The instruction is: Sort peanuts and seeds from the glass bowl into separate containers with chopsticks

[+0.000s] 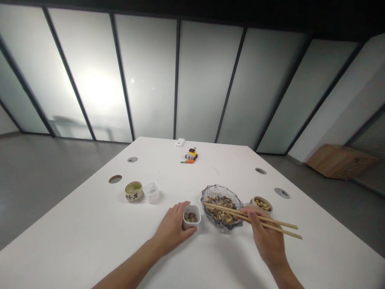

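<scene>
My left hand (pixel 174 222) is closed around a small white square cup (pixel 192 228) that stands on the table with some sunflower seeds (pixel 190 217) inside. In my right hand (pixel 266 237) is a pair of wooden chopsticks (pixel 279 226), their tips pointing left over a glass bowl (pixel 206 192). This bowl has a wavy rim and holds a mix of sunflower seeds and peanuts (pixel 224 214). Whether the chopsticks grip a seed is too small to tell. Behind my right hand, a small ceramic bowl (pixel 271 206) contains peanuts or similar pale nuts (pixel 261 204).
On the left of the white table (pixel 114 237) stand a ceramic bowl with dark characters (pixel 134 196) and a white plastic cup (pixel 152 196). Farther back lie a yellow toy vehicle (pixel 191 154), an orange carrot-shaped item (pixel 189 161) and a white device (pixel 180 142). Round holes (pixel 115 179) pierce the tabletop.
</scene>
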The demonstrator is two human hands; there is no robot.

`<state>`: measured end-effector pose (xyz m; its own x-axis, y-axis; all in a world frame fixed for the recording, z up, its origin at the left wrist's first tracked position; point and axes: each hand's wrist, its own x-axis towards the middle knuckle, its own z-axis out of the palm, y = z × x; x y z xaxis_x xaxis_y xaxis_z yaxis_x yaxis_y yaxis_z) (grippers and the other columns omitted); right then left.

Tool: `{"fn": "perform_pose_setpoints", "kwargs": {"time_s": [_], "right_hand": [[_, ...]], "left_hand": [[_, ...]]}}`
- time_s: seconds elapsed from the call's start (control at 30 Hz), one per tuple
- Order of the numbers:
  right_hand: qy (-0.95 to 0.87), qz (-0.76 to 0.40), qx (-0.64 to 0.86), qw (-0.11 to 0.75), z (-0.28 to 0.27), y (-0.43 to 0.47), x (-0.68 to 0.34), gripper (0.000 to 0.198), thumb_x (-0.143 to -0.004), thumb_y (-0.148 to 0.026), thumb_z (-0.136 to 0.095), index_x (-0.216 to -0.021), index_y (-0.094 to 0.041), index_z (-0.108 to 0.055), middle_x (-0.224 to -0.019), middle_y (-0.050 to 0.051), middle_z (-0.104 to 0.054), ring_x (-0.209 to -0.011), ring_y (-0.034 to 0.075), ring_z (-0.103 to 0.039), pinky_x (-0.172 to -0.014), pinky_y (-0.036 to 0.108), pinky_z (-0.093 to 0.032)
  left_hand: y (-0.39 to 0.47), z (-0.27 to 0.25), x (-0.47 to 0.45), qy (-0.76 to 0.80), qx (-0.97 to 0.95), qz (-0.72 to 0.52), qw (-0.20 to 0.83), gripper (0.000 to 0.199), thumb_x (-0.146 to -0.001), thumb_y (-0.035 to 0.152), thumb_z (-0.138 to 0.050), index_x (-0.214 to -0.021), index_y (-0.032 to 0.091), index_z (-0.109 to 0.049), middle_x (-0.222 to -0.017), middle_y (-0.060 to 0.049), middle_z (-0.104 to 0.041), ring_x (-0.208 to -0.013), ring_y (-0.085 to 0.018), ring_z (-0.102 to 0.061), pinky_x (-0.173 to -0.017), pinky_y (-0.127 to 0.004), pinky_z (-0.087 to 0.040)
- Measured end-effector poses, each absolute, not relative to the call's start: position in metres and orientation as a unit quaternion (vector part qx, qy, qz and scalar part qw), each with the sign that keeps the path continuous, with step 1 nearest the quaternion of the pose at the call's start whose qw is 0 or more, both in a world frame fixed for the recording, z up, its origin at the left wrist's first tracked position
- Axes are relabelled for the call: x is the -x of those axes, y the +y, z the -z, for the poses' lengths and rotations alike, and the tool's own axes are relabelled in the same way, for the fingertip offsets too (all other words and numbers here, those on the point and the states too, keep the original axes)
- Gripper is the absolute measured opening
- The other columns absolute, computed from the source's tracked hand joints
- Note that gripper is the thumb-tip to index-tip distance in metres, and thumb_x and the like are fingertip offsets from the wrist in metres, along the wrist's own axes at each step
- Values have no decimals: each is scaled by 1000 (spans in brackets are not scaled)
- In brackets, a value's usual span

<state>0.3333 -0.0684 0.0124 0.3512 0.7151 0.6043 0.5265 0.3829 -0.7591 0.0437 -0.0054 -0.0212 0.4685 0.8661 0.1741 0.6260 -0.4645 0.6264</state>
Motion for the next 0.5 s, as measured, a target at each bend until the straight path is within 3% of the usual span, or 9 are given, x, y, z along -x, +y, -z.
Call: {"fn": "perform_pose_setpoints", "kwargs": {"time_s": [0.17,0.5], "right_hand": [[-634,47,547,544,-14,-64,-343,32,-99,-50,-64,-84,-25,-78,-84,6,-78,-80,23,-74,-74,34,-61],[-680,0,510,527,-14,-63,-333,20,-100,-36,-67,-86,-24,-76,-85,3,-78,-76,20,-75,-72,30,-61]], "left_hand": [[-4,23,-44,453,-823,-240,246,70,-82,29,-77,-146,21,-48,-140,-13,-63,-127,-33,-59,-111,-48,-44],[-5,23,-44,455,-820,-245,245,71,-81,29,-77,-146,22,-48,-140,-13,-64,-129,-33,-60,-111,-46,-44]]}}
